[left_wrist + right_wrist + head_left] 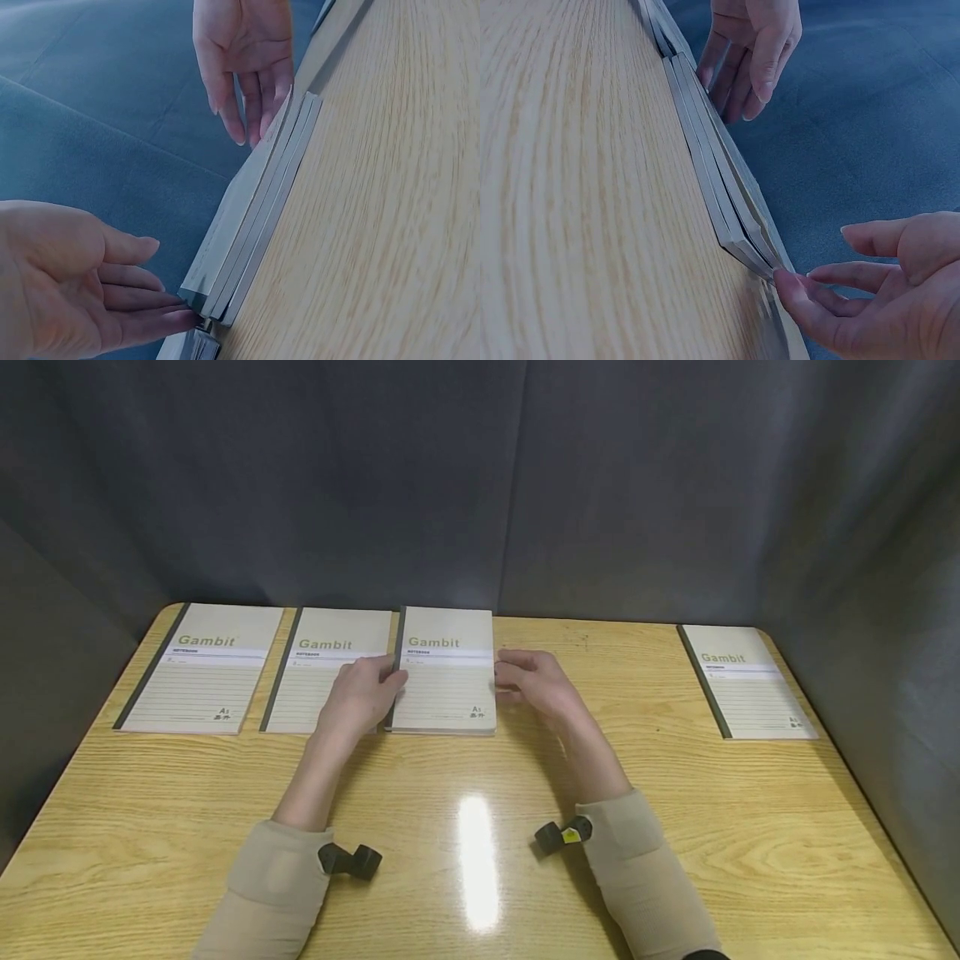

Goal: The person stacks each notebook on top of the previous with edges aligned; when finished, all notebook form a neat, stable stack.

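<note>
A stack of notebooks (442, 689) with pale "Gambit" covers and dark spines lies at the middle of the table's far side. Its layered edges (259, 214) show in the left wrist view, and the top cover lifts slightly at one edge. My left hand (362, 693) is at the spine side, fingers extended and fingertips touching the spine; the thumb stands apart. On the opposite side, my right hand (536, 681) has its fingertips against the stack's edge (739, 244), with fingers only slightly bent. Neither hand grips the stack.
Left of the stack lie another notebook (292, 693), partly behind my left hand, and a further notebook (198, 685) near the table's left edge. One notebook (750, 693) lies at the far right. A dark curtain (480, 485) stands behind the wooden table (412, 827).
</note>
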{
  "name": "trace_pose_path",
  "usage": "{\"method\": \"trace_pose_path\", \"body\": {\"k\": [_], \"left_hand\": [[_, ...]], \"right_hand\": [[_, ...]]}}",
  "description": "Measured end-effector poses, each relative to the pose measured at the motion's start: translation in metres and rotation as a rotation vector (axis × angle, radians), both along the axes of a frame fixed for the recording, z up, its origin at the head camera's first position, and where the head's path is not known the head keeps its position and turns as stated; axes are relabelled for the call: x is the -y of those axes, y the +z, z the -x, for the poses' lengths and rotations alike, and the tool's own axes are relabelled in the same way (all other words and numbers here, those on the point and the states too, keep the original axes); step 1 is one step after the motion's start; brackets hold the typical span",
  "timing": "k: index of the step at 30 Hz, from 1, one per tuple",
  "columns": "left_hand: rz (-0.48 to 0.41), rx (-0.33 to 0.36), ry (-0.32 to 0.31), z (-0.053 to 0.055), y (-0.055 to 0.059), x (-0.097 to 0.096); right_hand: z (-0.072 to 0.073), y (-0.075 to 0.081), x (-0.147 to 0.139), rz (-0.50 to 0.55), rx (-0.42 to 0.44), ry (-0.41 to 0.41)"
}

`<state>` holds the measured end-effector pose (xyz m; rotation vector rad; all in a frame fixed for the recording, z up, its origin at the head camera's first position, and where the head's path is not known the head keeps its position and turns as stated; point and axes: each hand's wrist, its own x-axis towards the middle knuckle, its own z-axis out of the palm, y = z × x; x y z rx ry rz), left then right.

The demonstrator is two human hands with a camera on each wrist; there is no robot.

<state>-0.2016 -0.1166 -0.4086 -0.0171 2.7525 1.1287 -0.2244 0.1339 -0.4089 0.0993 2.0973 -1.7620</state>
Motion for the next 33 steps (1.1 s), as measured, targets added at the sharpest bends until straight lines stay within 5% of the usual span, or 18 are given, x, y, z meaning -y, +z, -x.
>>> {"method": "trace_pose_path", "body": {"k": [8,20,33], "left_hand": [[-0.095,0.001,-0.012,0.0015,-0.0021,-0.001],[-0.115,0.021,-0.029,0.0029,-0.0067,0.0042],[-0.164,0.125,-0.003,0.0072,-0.008,0.0073]], "right_hand": [[-0.0005,0.0012,-0.001,-0.005,-0.003,-0.006],[-0.0019,-0.0013,0.001,-0.006,0.032,0.029],[-0.0006,-0.0028,-0.0018,0.051,0.041,0.033]]}}
